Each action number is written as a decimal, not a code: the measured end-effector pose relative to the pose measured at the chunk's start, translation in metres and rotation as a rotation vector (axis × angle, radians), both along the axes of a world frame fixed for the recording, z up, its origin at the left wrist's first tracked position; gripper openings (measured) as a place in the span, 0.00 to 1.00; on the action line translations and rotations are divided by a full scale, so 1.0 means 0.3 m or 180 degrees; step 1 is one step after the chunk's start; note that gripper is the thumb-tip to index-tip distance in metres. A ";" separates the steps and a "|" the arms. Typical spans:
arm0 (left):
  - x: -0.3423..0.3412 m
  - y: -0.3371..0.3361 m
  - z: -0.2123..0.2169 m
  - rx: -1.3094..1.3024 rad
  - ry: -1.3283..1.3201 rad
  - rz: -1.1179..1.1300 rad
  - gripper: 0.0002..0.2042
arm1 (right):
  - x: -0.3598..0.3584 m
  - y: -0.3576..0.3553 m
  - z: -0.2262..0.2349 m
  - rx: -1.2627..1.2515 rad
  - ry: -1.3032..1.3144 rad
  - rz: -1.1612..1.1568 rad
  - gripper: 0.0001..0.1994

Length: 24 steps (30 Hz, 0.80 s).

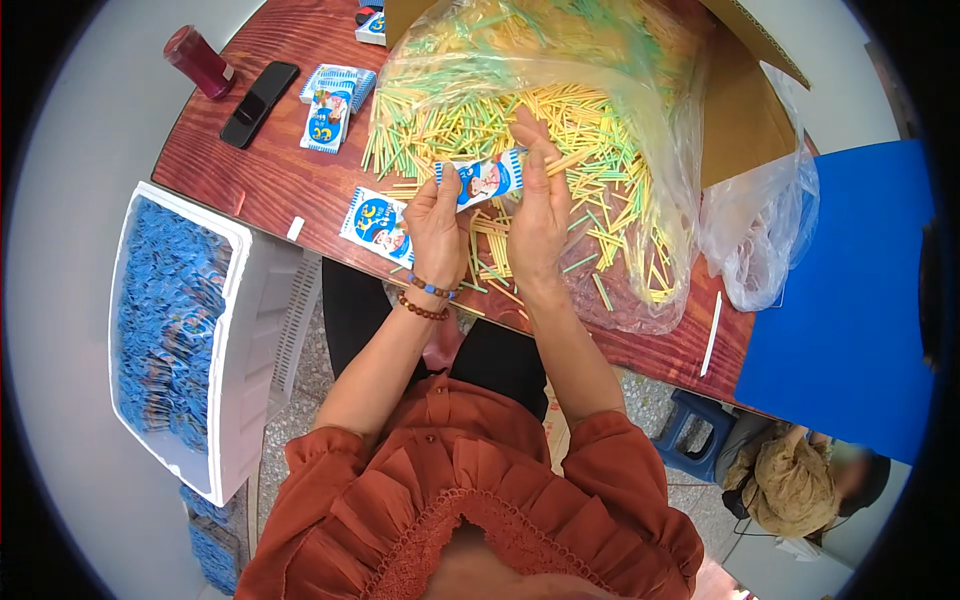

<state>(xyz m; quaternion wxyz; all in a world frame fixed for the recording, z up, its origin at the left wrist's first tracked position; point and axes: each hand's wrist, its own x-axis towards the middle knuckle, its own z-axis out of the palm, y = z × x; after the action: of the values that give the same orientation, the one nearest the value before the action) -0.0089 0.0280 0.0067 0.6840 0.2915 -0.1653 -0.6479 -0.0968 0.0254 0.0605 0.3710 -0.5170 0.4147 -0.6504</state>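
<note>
Holding printed pkt (487, 181), L hand (436, 222) + R hand (539, 222), yellow-lettered pack (377, 224) nearby

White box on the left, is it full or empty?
Full: blue packets crowd the white box nearly to its rim.

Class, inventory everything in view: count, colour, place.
Table: one, reddish, centre.
Sticks: many, yellow and green, table centre.
Large bag: one, clear, around sticks.
Cardboard box: one, brown, top.
Phone: one, black, table's left.
Container: one, red, beside phone.
Loose packets: several, blue-white, on table.
Tub: one, white, left.
Tub packets: many, blue, inside.
Small bag: one, clear, right.
Panel: one, blue, right.
Stool: one, blue, lower right.
Other person: one, in brown, lower right.
Held packet: one, blue-white, centre.
Blouse: one, rust, bottom.
Left hand: one, bare, holding packet.
Right hand: one, bare, centre.
</note>
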 end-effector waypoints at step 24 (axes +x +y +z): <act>0.014 -0.020 0.001 -0.0161 0.0620 -0.0154 0.13 | 0.002 -0.053 0.026 -0.0074 0.0354 0.0235 0.29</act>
<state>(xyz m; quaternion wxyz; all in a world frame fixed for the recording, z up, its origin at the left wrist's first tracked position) -0.0047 0.0219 0.0070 0.6881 0.2057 -0.1213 -0.6852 -0.0961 0.0095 0.0684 0.3650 -0.5716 0.4078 -0.6114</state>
